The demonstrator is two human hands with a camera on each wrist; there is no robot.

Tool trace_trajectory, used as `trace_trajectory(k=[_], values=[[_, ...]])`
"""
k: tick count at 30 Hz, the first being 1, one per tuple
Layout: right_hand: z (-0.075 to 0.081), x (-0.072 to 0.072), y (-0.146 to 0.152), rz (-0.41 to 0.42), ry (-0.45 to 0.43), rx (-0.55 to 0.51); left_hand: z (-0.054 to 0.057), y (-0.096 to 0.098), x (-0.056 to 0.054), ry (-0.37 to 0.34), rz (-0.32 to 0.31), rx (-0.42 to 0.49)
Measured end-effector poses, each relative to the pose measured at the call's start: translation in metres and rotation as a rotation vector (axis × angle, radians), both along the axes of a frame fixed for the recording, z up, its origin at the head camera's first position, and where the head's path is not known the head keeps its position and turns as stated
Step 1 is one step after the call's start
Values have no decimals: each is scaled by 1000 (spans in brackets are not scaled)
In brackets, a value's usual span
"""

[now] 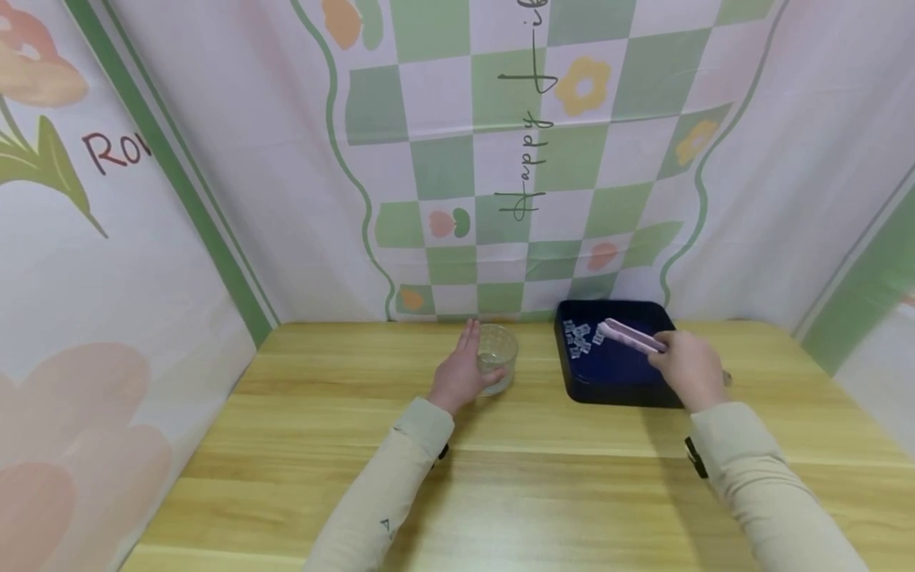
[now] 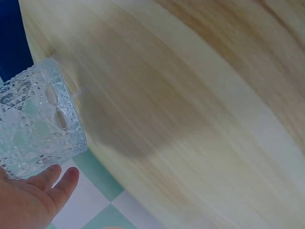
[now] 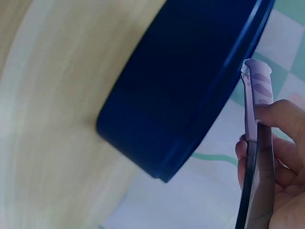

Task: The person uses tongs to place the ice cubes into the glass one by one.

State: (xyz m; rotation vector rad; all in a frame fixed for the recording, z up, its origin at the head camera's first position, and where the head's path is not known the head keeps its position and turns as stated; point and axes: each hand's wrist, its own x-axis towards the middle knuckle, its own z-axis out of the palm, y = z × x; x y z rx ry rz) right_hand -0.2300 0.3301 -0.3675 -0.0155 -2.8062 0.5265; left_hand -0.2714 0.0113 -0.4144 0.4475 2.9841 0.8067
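A cut-glass bowl (image 1: 503,343) stands near the table's back edge. My left hand (image 1: 459,376) rests against its left side, fingers straight along the glass and thumb across the near side. In the left wrist view two fingertips (image 2: 59,183) show beside the patterned glass. My right hand (image 1: 689,367) grips pale purple tongs (image 1: 632,337) over a dark blue tray (image 1: 615,389). Clear ice-like cubes (image 1: 577,338) lie in the tray's left part, by the tong tips. A small clear piece (image 3: 245,68) shows at the tong tips in the right wrist view.
The wooden table (image 1: 343,381) reaches back to a hanging cloth (image 1: 500,262) with green checks and flowers. Another printed cloth (image 1: 143,318) stands along the left side. The tray has raised walls and sits right of the glass bowl.
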Motion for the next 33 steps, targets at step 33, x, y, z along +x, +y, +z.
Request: trace_trajectory(k=[33], values=[[22, 8, -103, 247, 100, 21, 1, 0, 0, 7, -3, 11]])
